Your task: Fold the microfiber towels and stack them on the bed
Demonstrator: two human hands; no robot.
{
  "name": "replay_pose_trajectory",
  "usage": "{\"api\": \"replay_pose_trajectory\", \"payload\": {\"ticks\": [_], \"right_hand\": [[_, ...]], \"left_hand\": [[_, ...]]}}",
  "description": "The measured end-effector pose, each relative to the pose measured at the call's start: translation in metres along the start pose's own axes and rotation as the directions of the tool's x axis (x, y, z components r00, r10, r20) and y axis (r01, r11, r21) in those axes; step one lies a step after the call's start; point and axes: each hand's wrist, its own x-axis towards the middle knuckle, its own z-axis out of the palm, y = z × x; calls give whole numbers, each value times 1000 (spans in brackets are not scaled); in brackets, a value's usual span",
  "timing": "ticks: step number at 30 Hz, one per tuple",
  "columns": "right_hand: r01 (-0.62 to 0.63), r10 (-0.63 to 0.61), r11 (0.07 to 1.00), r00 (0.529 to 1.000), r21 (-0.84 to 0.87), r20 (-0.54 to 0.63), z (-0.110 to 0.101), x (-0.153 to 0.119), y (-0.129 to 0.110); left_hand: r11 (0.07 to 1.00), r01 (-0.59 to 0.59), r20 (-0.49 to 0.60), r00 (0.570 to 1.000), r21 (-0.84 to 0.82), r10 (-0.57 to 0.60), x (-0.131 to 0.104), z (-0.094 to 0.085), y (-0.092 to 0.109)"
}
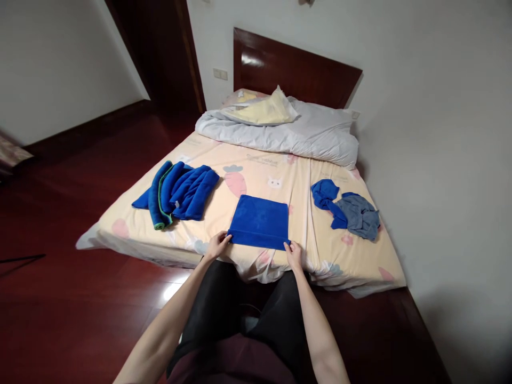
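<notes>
A blue towel lies flat on the bed in front of me, its near edge turned over into a narrow strip. My left hand pinches the left end of that strip between thumb and fingers. At the strip's right end, my right hand grips the other corner the same way. To the left lie several rolled blue towels, one with a green edge. Crumpled blue cloth and a crumpled grey-blue cloth sit to the right.
The bed has a peach sheet with carrot prints. A grey quilt and a pale yellow pillow lie before the dark wooden headboard. A white wall stands close on the right; dark red floor extends left.
</notes>
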Motion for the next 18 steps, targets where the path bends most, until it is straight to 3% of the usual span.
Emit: {"api": "replay_pose_trajectory", "payload": {"ticks": [5,18], "right_hand": [[-3,3,1000,999,13,-33,1,0,8],[-51,58,992,997,112,-58,-5,-15,23]], "left_hand": [[993,-26,-53,998,114,32,-3,-3,-6],[972,-2,-34,999,237,10,-13,-8,-15]]}}
